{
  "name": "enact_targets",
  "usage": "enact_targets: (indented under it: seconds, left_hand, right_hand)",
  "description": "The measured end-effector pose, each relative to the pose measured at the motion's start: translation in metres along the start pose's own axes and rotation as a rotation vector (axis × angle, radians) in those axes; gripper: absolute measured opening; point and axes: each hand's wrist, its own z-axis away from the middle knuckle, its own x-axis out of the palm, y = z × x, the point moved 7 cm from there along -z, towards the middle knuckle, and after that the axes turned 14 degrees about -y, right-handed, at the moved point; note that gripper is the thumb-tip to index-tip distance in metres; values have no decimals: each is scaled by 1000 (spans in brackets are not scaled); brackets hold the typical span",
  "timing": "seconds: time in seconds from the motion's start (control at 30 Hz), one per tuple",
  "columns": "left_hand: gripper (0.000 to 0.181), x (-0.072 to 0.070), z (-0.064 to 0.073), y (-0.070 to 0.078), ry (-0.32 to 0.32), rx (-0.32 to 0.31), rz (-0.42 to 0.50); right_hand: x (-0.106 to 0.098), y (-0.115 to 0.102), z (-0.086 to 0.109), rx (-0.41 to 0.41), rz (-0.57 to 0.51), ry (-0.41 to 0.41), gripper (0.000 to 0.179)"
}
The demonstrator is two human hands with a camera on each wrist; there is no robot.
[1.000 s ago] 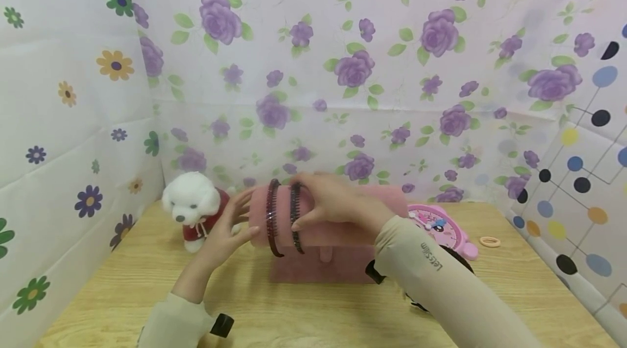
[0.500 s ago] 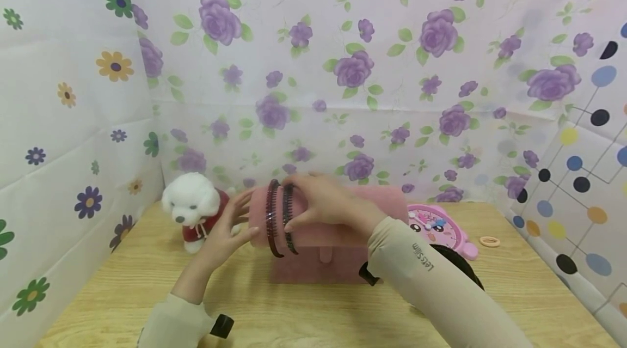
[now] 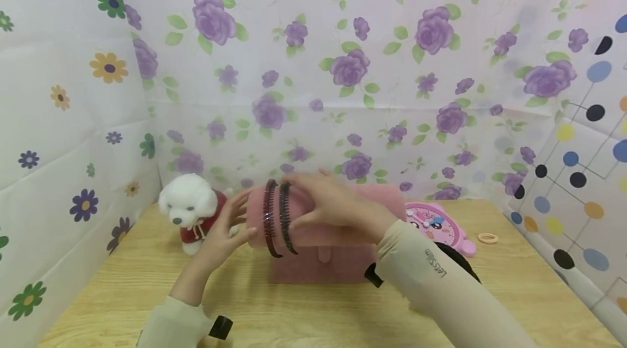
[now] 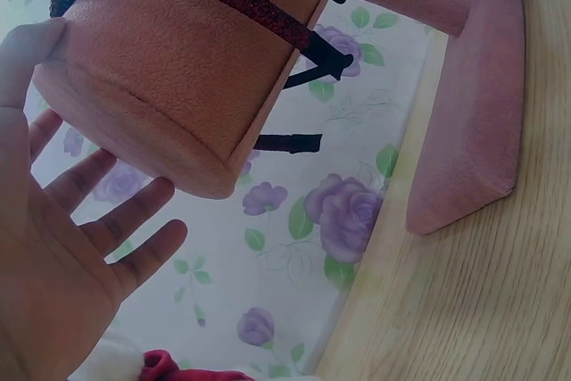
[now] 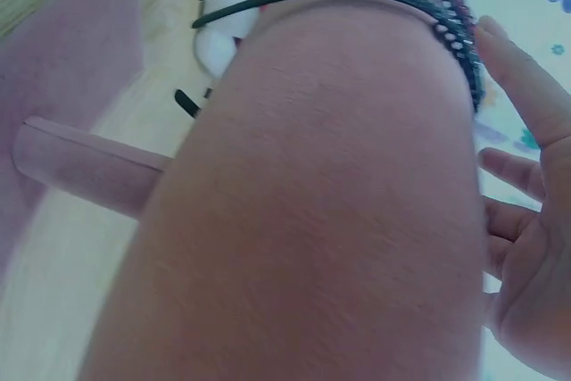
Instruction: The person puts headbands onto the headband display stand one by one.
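A pink plush cylinder (image 3: 352, 228) lies crosswise on a pink stand (image 3: 323, 269), with two glittery headbands around its left part. The dark red headband (image 3: 269, 217) sits nearest the left end; a blackish headband (image 3: 285, 220) runs close beside it on the right. My left hand (image 3: 220, 233) steadies that left end, thumb at the rim and fingers spread and fairly straight in the left wrist view. My right hand (image 3: 333, 203) lies over the cylinder just right of the blackish headband, its fingers loosely extended and going behind. In the right wrist view, its thumb (image 5: 500, 51) points toward the headbands.
A white plush dog (image 3: 188, 201) in red stands behind my left hand. To the right are a pink toy clock (image 3: 441, 225) and a small beige ring (image 3: 487, 238). A black curved item (image 3: 458, 261) is partly hidden by my right sleeve. Floral cloth walls surround the wooden table.
The blackish headband has slid left along the cylinder, closer to the red one, with my right hand. Lately the right hand has drawn slightly back from it. My left hand has stayed in place.
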Motion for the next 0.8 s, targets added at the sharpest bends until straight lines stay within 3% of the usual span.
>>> enact_targets:
  seconds: [0.1,0.37,0.8]
  left_hand:
    - [74,-1,1,0,2,-1,8]
    - [74,0,1,0,-6,7,20]
    - [74,0,1,-2,-19,3,9]
  right_hand:
    - [-7,-1,10,-17,-46,11,83]
    - [-36,-6,35,-48,116,120,74]
    - [-60,9,93,-14,154,230,61]
